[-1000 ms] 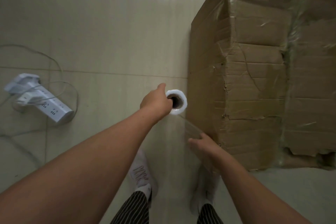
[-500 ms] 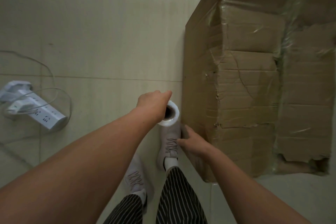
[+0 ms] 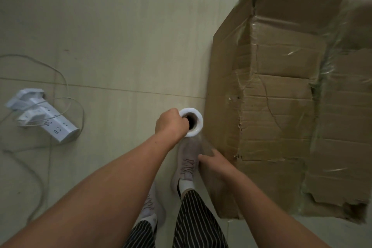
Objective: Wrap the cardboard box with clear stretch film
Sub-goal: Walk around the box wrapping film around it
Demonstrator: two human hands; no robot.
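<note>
Left grip (image 3: 171, 125) clasps film roll (image 3: 198, 126) top, just beside cardboard box (image 3: 271, 106) on floor (image 3: 120, 46); right grip (image 3: 213, 167) state indeterminate; slack film may wrinkle; power strip (image 3: 50, 125) presents trip hazard.

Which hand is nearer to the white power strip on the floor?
Left. The left hand, gripping the stretch film roll, is right of the power strip; the right hand is farther right, beside the cardboard box.

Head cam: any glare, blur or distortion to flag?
Head view: dim overall, with one bright glare streak on the floor at top centre; the wide-angle lens splays the edges of the box; the box's right side is soft and smeared, with film glints; the white rim of the roll is fairly sharp.
</note>
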